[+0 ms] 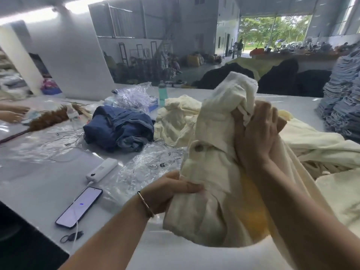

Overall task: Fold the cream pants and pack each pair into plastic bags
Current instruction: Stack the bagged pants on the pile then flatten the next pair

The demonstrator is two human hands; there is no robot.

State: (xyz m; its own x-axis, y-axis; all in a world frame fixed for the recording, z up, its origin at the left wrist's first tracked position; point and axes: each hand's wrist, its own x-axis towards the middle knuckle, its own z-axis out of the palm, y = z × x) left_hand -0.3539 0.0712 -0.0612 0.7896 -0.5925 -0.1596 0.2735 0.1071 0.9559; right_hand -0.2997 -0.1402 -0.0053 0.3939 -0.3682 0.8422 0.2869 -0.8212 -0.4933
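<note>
At the far left edge another person's hand [11, 114] reaches over the white desk [48, 172], beside a brown feather duster [48, 119]. Nearer the camera a phone [79, 207] lies face up with a cable running to a white power bank [102, 169]. Behind them sits a crumpled heap of dark blue denim [118, 127], and beyond that a tangle of clear plastic bags [134, 97] and a green bottle [162, 92]. More plastic bags [153, 162], printed with black marks, lie flat on the desk just left of the hands.

The left hand [169, 191], a bracelet [145, 204] at its wrist, grasps the lower bunched part of the cream pants [214, 172] — its fingers curl under the cloth, thumb on top. The pants are lifted above the desk, held upright between both hands. The right hand [257, 133] clutches the upper part, fingers clenched round the fabric near a white drawstring [244, 114]. Behind lies a loose pile of cream garments [177, 121], with more spread at the right [321, 145]. At the far right stands a tall stack of folded pale blue jeans [342, 94].
</note>
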